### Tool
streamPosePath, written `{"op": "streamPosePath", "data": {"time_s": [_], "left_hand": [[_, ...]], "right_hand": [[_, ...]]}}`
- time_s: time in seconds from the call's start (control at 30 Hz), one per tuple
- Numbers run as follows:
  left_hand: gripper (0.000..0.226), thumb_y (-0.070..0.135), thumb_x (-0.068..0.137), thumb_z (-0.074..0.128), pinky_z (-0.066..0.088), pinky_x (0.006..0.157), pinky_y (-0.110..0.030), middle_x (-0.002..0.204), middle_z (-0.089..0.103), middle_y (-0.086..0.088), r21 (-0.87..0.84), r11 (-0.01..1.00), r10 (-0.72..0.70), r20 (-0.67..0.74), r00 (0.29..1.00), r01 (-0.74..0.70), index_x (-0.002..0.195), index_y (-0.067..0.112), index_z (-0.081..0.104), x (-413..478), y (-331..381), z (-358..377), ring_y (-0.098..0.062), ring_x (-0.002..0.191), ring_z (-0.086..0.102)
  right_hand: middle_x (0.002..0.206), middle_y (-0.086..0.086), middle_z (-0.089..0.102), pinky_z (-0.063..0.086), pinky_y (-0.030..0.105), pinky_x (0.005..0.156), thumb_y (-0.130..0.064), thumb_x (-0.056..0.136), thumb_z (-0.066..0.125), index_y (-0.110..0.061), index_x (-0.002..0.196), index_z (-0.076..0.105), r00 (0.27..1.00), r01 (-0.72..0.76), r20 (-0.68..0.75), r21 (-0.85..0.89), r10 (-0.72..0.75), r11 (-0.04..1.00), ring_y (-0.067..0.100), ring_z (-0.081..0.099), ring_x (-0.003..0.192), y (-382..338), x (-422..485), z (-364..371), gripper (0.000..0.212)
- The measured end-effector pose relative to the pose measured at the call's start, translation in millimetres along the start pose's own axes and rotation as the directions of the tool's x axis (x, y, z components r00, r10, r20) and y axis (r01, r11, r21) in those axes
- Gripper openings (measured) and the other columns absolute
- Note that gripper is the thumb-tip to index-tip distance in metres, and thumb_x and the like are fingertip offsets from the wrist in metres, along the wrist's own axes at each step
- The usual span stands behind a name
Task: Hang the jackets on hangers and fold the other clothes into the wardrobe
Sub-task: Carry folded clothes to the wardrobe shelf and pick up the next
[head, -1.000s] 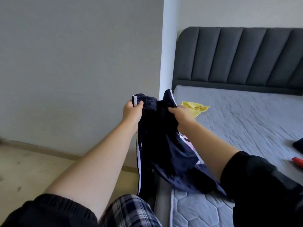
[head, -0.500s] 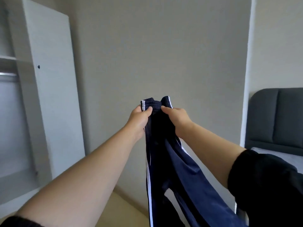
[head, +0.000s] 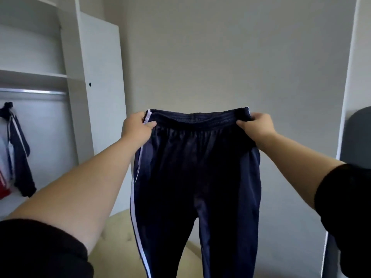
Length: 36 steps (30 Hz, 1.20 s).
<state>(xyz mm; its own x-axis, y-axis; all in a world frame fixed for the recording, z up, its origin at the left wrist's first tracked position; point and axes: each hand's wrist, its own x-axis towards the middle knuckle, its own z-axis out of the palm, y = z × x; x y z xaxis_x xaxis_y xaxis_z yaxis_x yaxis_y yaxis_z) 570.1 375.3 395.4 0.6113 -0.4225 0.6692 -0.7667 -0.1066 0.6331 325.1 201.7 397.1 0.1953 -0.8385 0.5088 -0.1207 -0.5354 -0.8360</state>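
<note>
Trousers (head: 196,177), waistband ends in left hand (head: 136,127) and right hand (head: 257,125), beside wardrobe (head: 70,117).

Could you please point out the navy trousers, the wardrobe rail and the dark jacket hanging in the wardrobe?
navy trousers (head: 196,167): head view, front panel below the waistband.
wardrobe rail (head: 33,91): head view, middle of the metal bar.
dark jacket (head: 24,173): head view, its hanging sleeve.

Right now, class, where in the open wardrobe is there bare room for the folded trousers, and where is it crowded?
Bare: the compartment above the shelf, and the stretch under the rail between the hanging jackets and the side panel. Crowded: the rail's left end, where jackets hang. What lies lower is behind the left arm.
</note>
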Motion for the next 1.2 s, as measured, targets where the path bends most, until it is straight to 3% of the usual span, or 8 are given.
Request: {"op": "streamPosePath", "data": {"time_s": [0.3,0.4,0.57,0.67,0.8,1.0,1.1,1.2], "left_hand": [[0.035,0.015,0.089,0.058,0.029,0.052,-0.024,0.061,0.041,0.004,0.059,0.997,-0.059,0.031,0.998,0.057,0.061,0.016,0.038,-13,3,21,-0.013,0.058,0.039],[0.019,0.012,0.090,0.057,0.032,0.055,-0.022,0.070,0.046,0.007,-0.099,0.984,-0.142,0.034,0.989,0.145,0.072,0.012,0.051,-10,5,21,-0.016,0.069,0.046],[0.027,-0.007,0.095,0.047,0.050,0.089,-0.034,0.105,0.066,-0.005,-0.408,0.852,-0.055,0.555,0.830,0.329,0.105,0.014,0.063,-5,2,6,-0.020,0.094,0.062],[0.022,-0.011,0.087,0.057,0.049,0.081,-0.023,0.090,0.060,-0.008,-0.214,0.972,0.053,0.597,0.801,0.095,0.090,0.010,0.063,-7,9,-2,-0.018,0.086,0.057],[0.020,-0.008,0.075,0.069,0.045,0.071,-0.022,0.082,0.060,-0.002,0.053,0.953,0.226,0.539,0.812,-0.300,0.074,0.011,0.065,-10,26,3,-0.016,0.075,0.055],[0.038,-0.013,0.075,0.060,0.032,0.077,-0.004,0.090,0.054,0.009,0.017,0.801,0.544,0.396,0.740,-0.599,0.063,0.023,0.067,-34,55,27,-0.013,0.097,0.049],[0.046,-0.010,0.079,0.063,0.030,0.090,-0.005,0.113,0.052,0.012,-0.128,0.809,0.574,0.381,0.724,-0.574,0.061,0.033,0.065,-47,74,36,-0.007,0.116,0.043],[0.049,-0.010,0.080,0.062,0.026,0.092,-0.002,0.136,0.046,0.011,-0.219,0.820,0.568,0.423,0.706,-0.529,0.061,0.035,0.064,-56,88,42,-0.004,0.127,0.037]], "right_hand": [[0.072,0.008,0.056,0.044,0.031,0.067,-0.013,0.087,0.062,0.006,0.085,0.062,0.997,-0.058,-0.043,-0.012,0.058,0.998,0.017,0.050,0.073,34,1,-4,0.019],[0.099,0.015,0.068,0.052,0.036,0.084,-0.008,0.093,0.058,0.002,0.093,0.064,0.978,-0.155,0.169,0.207,0.120,0.966,0.017,0.063,0.077,35,0,-16,0.012],[0.096,0.005,0.073,0.056,0.029,0.075,-0.001,0.091,0.046,-0.007,0.099,0.068,0.791,-0.299,0.596,0.574,-0.139,0.762,0.018,0.071,0.088,39,-5,-41,0.025],[0.091,0.005,0.073,0.056,0.030,0.073,-0.014,0.064,0.080,-0.013,0.088,0.075,0.627,-0.345,0.728,0.579,-0.278,0.739,0.019,0.071,0.084,41,-12,-48,0.024],[0.097,0.005,0.070,0.054,0.029,0.082,-0.009,0.087,0.065,-0.012,0.100,0.066,0.305,-0.415,0.874,0.480,-0.379,0.773,0.017,0.068,0.092,42,-17,-45,0.014],[0.107,0.013,0.070,0.053,0.030,0.084,-0.026,0.051,0.093,-0.004,0.105,0.070,0.487,-0.300,0.847,0.393,-0.215,0.869,0.025,0.067,0.102,36,-30,-16,0.062],[0.127,0.023,0.058,0.050,0.035,0.093,-0.022,0.062,0.088,-0.003,0.106,0.066,0.451,-0.315,0.861,0.402,-0.237,0.860,0.035,0.057,0.116,35,-36,-4,0.053],[0.109,0.012,0.069,0.050,0.033,0.091,-0.022,0.066,0.085,-0.011,0.096,0.074,0.379,-0.337,0.881,0.416,-0.283,0.844,0.026,0.064,0.103,38,-39,2,0.034]]}}
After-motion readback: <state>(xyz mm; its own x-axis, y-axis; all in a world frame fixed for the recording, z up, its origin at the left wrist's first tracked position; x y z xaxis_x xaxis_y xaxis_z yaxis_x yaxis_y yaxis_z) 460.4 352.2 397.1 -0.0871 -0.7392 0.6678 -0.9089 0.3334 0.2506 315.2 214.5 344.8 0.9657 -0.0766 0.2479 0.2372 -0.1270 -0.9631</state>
